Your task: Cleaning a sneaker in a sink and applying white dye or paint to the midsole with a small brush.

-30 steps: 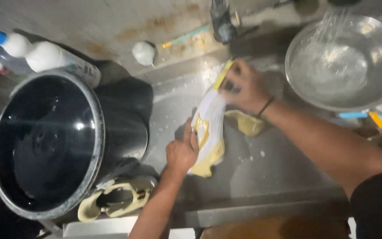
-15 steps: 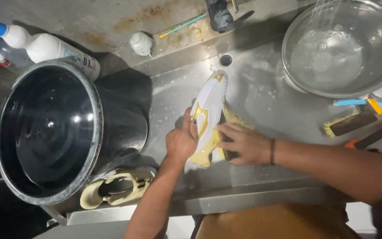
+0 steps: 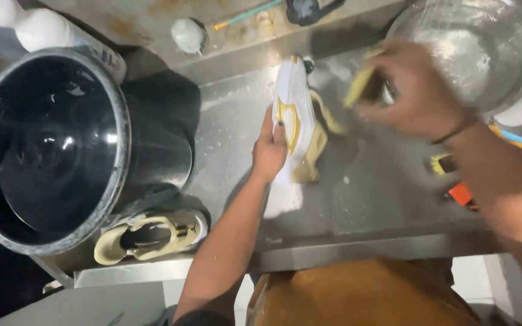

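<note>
Right of the big black bucket [image 3: 49,151], on the wet steel desk [image 3: 370,205], a white-and-gold shoe [image 3: 294,118] lies with its long axis running away from the person, sole turned up. Left hand [image 3: 270,151] is nearer, fingers clamped on the shoe's near end. Right hand [image 3: 415,90], blurred, hangs beyond the shoe's far end, fingers closed on a yellow sponge [image 3: 360,84].

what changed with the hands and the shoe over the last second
The right hand left the white and gold shoe and rose toward the clear glass bowl, carrying a yellow brush or sponge, blurred. The left hand still holds the shoe on the wet steel counter; the black bucket stayed put.
</note>
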